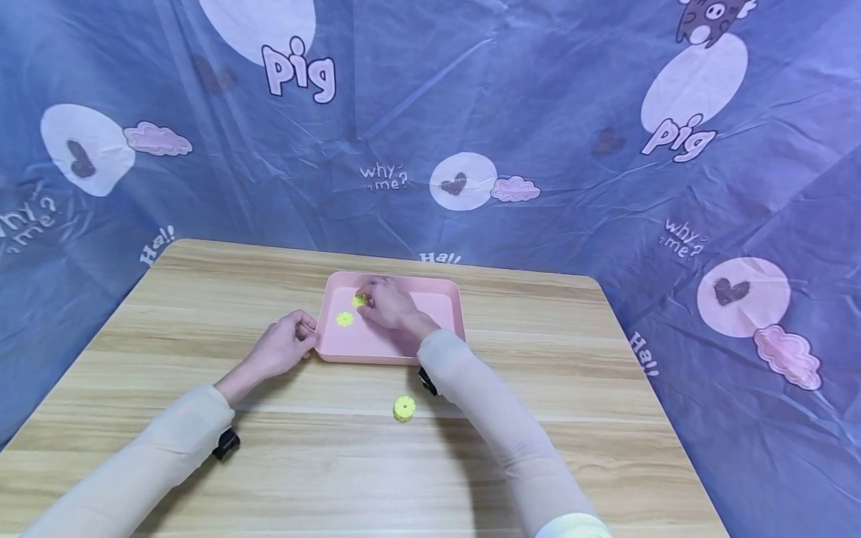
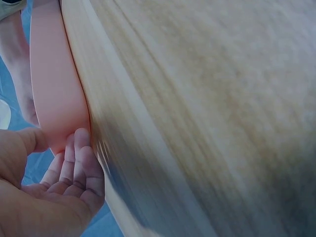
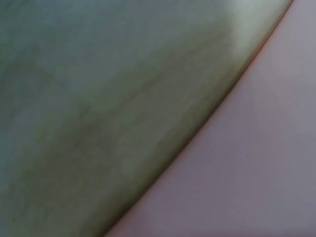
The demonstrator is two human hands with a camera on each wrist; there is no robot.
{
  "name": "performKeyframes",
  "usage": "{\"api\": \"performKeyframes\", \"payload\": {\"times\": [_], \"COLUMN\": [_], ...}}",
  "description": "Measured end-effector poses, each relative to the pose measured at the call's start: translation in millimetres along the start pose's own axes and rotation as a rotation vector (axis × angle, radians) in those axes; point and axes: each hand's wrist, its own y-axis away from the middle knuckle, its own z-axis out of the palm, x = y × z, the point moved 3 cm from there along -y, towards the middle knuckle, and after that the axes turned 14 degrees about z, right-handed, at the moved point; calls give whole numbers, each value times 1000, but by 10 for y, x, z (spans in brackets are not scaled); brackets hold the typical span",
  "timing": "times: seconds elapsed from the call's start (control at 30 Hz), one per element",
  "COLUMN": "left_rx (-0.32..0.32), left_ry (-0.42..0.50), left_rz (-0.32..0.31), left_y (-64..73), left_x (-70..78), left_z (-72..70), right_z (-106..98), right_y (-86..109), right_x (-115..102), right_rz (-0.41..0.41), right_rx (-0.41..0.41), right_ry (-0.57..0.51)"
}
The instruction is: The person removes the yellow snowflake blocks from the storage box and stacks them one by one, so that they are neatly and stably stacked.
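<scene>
A shallow pink tray (image 1: 430, 351) lies on the wooden table. My left hand (image 1: 285, 345) grips its left edge near the front corner. In the left wrist view, the thumb of that hand (image 2: 54, 197) is at the rim and the fingers are against the tray's outer wall (image 2: 59, 74). Over the tray's left part, my right hand (image 1: 389, 302) pinches a yellow flower-shaped disc (image 1: 359, 300), partly hidden by the fingers. Another yellow disc (image 1: 344, 319) lies flat in the tray, just in front of it. The right wrist view shows only blurred table and tray wall (image 3: 256, 163).
Nearer to me on the table (image 1: 323, 463) is a small stack of yellow scalloped discs (image 1: 403, 407) with a hole in the top one. A blue printed cloth (image 1: 551, 97) hangs behind the table and along its sides.
</scene>
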Motion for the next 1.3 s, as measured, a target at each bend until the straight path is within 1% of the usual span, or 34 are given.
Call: {"api": "performKeyframes", "payload": {"times": [0.3, 0.6, 0.87, 0.93, 1.13, 1.3], "left_rx": [6, 7, 9, 11, 12, 8], "left_ry": [-2, 1, 8, 12, 14, 13], "left_rz": [11, 10, 10, 12, 7, -2], "left_y": [-7, -12, -13, -13, -1, 16], "left_x": [-14, -20, -16, -10, 3, 8], "left_z": [5, 5, 6, 7, 12, 22], "right_z": [8, -3, -48, -60, -92, -111], "right_y": [-9, 25, 104, 130, 210, 282], "right_x": [5, 59, 120, 138, 191, 221], "right_rz": [-12, 10, -10, -3, 52, 72], "right_rx": [-4, -14, -8, -13, -27, -28], "right_ry": [15, -34, -91, -111, -157, -212]}}
